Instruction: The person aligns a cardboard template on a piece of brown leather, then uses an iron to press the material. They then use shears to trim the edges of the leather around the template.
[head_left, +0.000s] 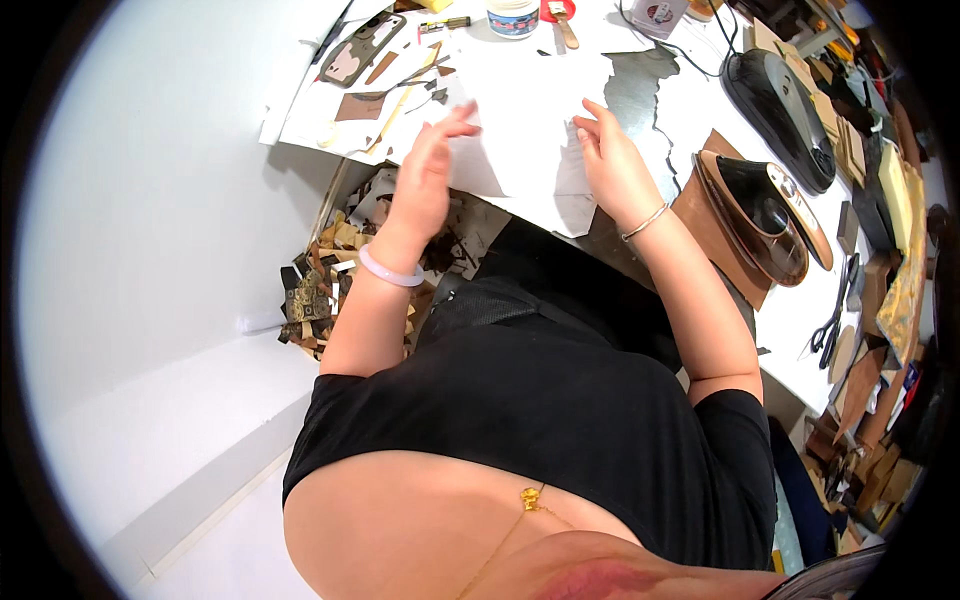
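Observation:
A white paper sheet [530, 110] lies on the table in front of me, its near end reaching past the table's edge. Above its left side is my left hand [430, 175], fingers apart and slightly blurred, holding nothing. My right hand [612, 165] is over the sheet's right side with thumb and fingers apart. Nothing shows in it, and I cannot tell whether its fingertips touch the paper. Right of that hand, a glossy dark shoe-shaped form [765, 215] rests on a brown leather piece [725, 245].
A phone [362, 50], leather scraps [360, 107], a white tub [513, 18] and a brush [566, 28] lie across the far side. A black shoe-shaped object [780, 120] and scissors [830, 325] are at right. A scrap heap [320, 285] sits below left, beside a white wall [150, 200].

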